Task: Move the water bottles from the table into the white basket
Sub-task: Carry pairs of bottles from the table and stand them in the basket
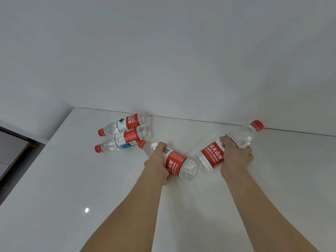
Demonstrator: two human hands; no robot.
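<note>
Clear water bottles with red caps and red labels are on a white table [91,179]. My left hand [157,161] grips one bottle [179,163] round its middle, cap pointing up-left. My right hand [235,157] grips another bottle [212,154] round its upper body, cap pointing up-right toward the wall. Two more bottles lie side by side at the back left, one against the wall [127,122] and one in front of it [127,138], caps to the left. The white basket is not in view.
A plain white wall [163,51] rises directly behind the table's back edge. The table's left edge runs diagonally, with dark flooring and a dark frame [16,153] beyond it.
</note>
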